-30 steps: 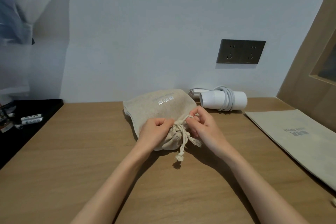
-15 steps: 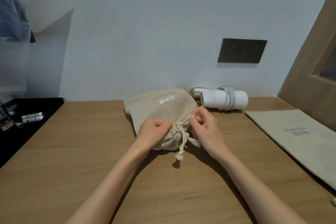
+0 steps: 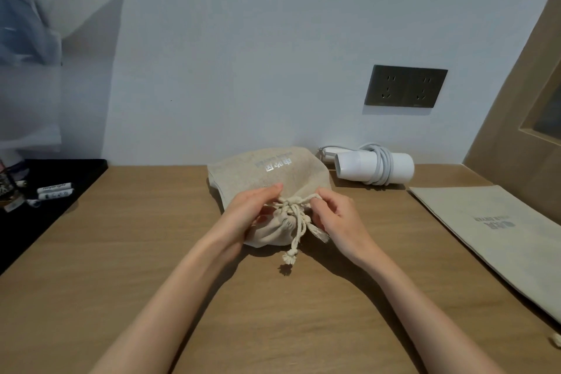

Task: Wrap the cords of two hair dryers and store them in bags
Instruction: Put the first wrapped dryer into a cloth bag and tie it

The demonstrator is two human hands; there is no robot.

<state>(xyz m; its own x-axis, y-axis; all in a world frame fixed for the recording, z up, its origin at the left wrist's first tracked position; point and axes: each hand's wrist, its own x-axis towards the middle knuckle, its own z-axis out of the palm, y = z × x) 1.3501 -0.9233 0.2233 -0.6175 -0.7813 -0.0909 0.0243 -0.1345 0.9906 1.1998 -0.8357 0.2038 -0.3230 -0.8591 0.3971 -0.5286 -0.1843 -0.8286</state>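
A filled beige drawstring bag [image 3: 267,173] lies on the wooden table [image 3: 127,252], its gathered mouth toward me. My left hand [image 3: 252,212] grips the bunched neck of the bag. My right hand [image 3: 337,218] pinches the cream drawstring [image 3: 296,212] at the neck; its knotted end hangs down onto the table. What is inside the bag is hidden. A white hair dryer [image 3: 375,165] with its grey cord wound around the barrel lies by the wall behind the bag. A flat, empty beige bag [image 3: 498,228] lies on the table at the right.
A dark double wall socket [image 3: 405,85] sits above the hair dryer. A wooden panel [image 3: 522,100] stands at the right edge. A black counter [image 3: 39,200] at the left carries small white tubes and other items.
Both hands stay at the bag's neck; the left fingers have shifted up over the neck and the right hand has drawn the cord slightly. The view has shifted a little.
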